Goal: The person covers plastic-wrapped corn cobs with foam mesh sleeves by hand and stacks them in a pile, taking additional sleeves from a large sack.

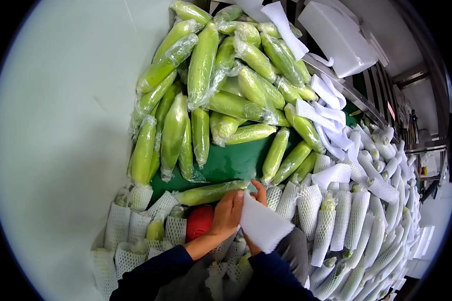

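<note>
An ear of corn (208, 193) in clear plastic film lies crosswise just above the red rounded thing. My left hand (228, 213) is closed around its right end. A flat white foam net sleeve (265, 220) hangs from that same end, with its opening close to the corn's tip. My right hand (258, 192) grips the sleeve from behind, its bent fingers showing at the upper edge. The sleeve hides much of this hand. I cannot tell how far the corn's tip reaches into the sleeve.
A pile of film-wrapped corn (231, 80) covers the green surface (221, 160) ahead. Sleeved corn ears (356, 215) are packed at right and lower left. Loose foam sleeves (326, 115) lie by the metal edge. A white bin (339, 37) stands upper right; a red rounded thing (200, 222) sits below.
</note>
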Motion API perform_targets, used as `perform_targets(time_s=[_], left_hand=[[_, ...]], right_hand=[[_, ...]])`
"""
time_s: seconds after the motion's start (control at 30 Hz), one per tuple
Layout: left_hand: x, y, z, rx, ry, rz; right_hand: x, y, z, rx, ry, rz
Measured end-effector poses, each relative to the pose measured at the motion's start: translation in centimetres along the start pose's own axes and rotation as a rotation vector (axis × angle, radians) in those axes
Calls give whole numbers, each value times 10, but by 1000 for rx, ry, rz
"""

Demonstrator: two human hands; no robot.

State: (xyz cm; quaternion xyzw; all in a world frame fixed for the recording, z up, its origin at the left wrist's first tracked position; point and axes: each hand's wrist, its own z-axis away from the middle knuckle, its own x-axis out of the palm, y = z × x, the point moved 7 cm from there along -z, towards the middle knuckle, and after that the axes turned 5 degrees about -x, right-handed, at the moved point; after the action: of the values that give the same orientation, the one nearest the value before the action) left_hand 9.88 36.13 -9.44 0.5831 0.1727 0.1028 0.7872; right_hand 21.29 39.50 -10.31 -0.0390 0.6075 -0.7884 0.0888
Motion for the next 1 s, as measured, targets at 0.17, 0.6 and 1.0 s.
perform_targets(time_s=[0.17,0.6,1.0], left_hand=[[8,-25,16,-299,-124,186],[10,-72,8,-629,-527,1450],[-9,-49,-47,-162,91,-389]], right_hand=[[-8,30,8,72,214,134],[-9,56,22,759,-465,-782],[-47,87,-75,343,124,-132]])
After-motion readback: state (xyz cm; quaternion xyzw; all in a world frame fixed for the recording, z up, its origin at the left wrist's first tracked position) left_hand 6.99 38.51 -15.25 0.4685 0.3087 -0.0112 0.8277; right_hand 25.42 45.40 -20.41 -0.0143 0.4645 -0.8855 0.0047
